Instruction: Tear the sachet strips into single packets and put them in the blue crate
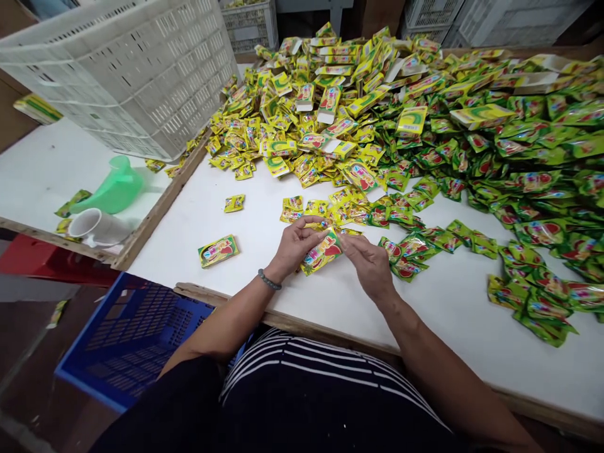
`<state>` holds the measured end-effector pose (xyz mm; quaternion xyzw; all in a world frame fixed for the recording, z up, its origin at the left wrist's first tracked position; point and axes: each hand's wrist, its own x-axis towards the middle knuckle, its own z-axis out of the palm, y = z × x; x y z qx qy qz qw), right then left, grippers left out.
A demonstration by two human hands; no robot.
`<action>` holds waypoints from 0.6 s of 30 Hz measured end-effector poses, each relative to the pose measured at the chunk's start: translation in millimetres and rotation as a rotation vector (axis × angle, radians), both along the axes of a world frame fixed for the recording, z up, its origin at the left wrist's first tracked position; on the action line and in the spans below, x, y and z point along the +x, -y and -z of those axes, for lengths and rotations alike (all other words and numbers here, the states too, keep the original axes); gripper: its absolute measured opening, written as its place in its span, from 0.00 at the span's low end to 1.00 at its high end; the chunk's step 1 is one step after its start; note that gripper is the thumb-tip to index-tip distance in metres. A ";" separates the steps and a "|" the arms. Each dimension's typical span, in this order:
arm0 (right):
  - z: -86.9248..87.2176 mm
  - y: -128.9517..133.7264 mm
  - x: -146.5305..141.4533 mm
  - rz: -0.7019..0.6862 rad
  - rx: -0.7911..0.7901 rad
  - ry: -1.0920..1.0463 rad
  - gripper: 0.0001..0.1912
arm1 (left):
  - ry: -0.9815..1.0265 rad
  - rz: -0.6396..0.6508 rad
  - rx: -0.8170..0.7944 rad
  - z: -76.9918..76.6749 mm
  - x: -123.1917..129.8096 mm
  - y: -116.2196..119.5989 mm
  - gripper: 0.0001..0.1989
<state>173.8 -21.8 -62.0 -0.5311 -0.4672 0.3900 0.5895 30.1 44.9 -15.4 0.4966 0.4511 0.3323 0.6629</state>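
Between both hands, just above the white table, is a small yellow-green box (pixel 321 254) with a watermelon picture, tilted. My left hand (pixel 298 244), with a beaded bracelet on the wrist, grips its left and upper side. My right hand (pixel 367 259) pinches the box's upper right end; the fingertips partly hide that end. Small yellow packets (pixel 317 207) lie just beyond my hands. Green packets (pixel 409 253) lie right of my right hand. Another box (pixel 219 251) of the same kind lies flat to the left of my hands.
A large heap of boxes and packets (pixel 330 100) spreads across the back and right of the table (pixel 264 233). At left stand a white crate (pixel 155 82), a green scoop (pixel 116 189) and a white cup (pixel 101 228). A blue crate (pixel 94 352) sits below the table edge.
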 end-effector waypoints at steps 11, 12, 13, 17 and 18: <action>9.3 -8.0 16.5 -0.040 0.033 0.363 0.17 | -0.713 0.405 0.170 -62.7 -57.8 -25.9 0.22; 14.2 -7.1 29.4 0.041 -0.017 0.438 0.18 | -0.888 0.395 0.247 -74.7 -68.5 -29.2 0.20; 20.4 -6.2 42.9 0.115 -0.083 0.529 0.20 | -1.063 0.348 0.341 -84.1 -76.7 -30.6 0.18; 50.6 -4.5 80.7 0.222 -0.308 0.794 0.24 | -1.478 0.239 0.583 -79.6 -78.2 -20.0 0.15; 56.8 -5.0 83.6 0.211 -0.341 0.803 0.22 | -1.499 0.281 0.589 -68.6 -72.1 -15.8 0.15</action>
